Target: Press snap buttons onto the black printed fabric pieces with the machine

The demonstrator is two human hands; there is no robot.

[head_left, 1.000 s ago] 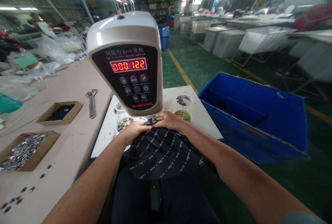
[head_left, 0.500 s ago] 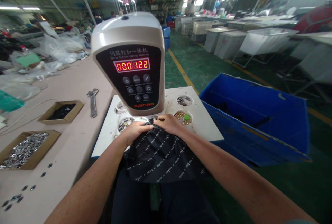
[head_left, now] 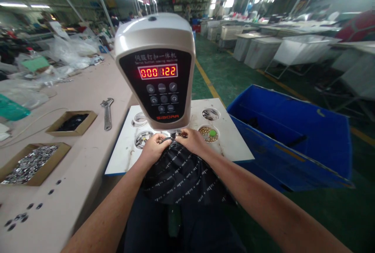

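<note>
Right in front of me stands a button machine [head_left: 156, 85] with a red display reading 000122. Below its head, my left hand [head_left: 154, 148] pinches the upper edge of a black garment [head_left: 178, 178] with white printed lettering. My right hand [head_left: 191, 141] grips the same edge just right of the machine's pressing tip [head_left: 174, 134]. Both hands are closed on the fabric, with the thumbs close together at the tip. The rest of the garment hangs down over my lap. Whatever lies exactly under the tip is too small to tell.
The white worktop [head_left: 234, 143] has round wells, one with brass-coloured pieces [head_left: 207, 134]. On the left table lie an adjustable wrench [head_left: 108, 114], a box of metal fasteners [head_left: 32, 163] and a box of black pieces [head_left: 73, 123]. A blue bin [head_left: 293, 128] stands right.
The view has shifted slightly, so the machine appears further right. Both hands stay at the tip, and the garment's edge is gathered a little differently between them.
</note>
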